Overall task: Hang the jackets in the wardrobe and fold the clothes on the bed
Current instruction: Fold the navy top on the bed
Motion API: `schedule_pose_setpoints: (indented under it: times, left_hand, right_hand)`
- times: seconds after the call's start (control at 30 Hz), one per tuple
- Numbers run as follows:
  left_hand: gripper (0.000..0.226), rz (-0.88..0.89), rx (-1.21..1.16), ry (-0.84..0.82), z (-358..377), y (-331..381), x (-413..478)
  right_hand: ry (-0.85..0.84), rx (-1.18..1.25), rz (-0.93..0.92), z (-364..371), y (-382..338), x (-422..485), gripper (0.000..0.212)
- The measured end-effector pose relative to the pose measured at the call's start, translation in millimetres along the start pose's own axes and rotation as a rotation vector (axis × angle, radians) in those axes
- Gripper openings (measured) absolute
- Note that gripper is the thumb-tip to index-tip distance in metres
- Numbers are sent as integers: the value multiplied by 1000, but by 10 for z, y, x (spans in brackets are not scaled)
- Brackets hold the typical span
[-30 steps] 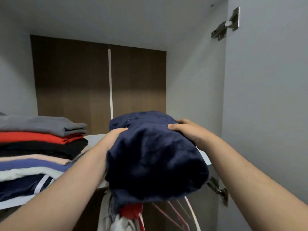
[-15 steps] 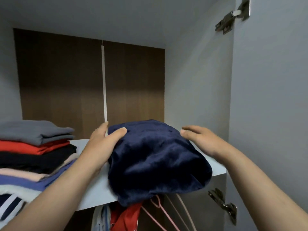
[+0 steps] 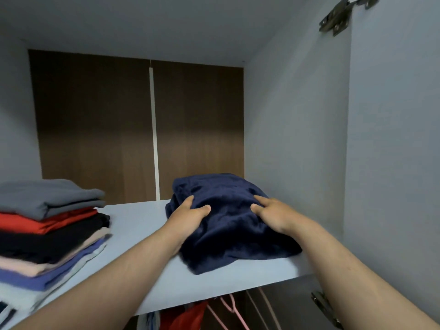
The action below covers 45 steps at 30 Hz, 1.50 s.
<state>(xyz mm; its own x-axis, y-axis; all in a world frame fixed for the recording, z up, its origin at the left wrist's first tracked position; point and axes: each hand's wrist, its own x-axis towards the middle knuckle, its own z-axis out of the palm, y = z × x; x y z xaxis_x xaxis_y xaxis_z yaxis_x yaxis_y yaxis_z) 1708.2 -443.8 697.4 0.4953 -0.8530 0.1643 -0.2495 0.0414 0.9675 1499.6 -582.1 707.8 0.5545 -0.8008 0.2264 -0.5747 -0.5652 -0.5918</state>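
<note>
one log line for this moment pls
state: folded navy garment on wardrobe shelf | left hand: rests on its left side | right hand: presses its top | stack of folded clothes: apart, at left

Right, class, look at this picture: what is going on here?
A person reaches into an open wardrobe. The left hand and the right hand press on a folded navy garment lying on the shelf. A stack of folded clothes sits to the left; hangers show below the shelf.
</note>
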Motion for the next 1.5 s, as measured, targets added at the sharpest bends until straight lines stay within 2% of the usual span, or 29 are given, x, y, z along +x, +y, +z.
schedule_pose_setpoints:
  times: [0.13, 0.4, 0.97, 1.17, 1.3, 1.43, 1.5]
  left_hand:
    - [66, 31, 95, 34, 125, -53, 391]
    - [61, 17, 166, 48, 225, -151, 909]
    - [58, -41, 53, 58, 211, -337, 1660]
    - [55, 2, -22, 26, 193, -441, 1811]
    - [62, 6, -87, -6, 146, -453, 1745]
    - [76, 19, -158, -34, 114, -452, 1562]
    - [78, 26, -173, -11, 85, -442, 1440]
  right_hand:
    - [2, -81, 68, 42, 124, 376, 59]
    - [14, -110, 80, 144, 345, 894, 56]
    - [-20, -106, 53, 284, 453, 1561, 56]
    - [-16, -110, 38, 306, 505, 1676, 56]
    - [35, -78, 13, 305, 508, 1594, 56]
    - [262, -127, -46, 319, 493, 1290, 55]
    - [282, -180, -64, 327, 496, 1094, 57]
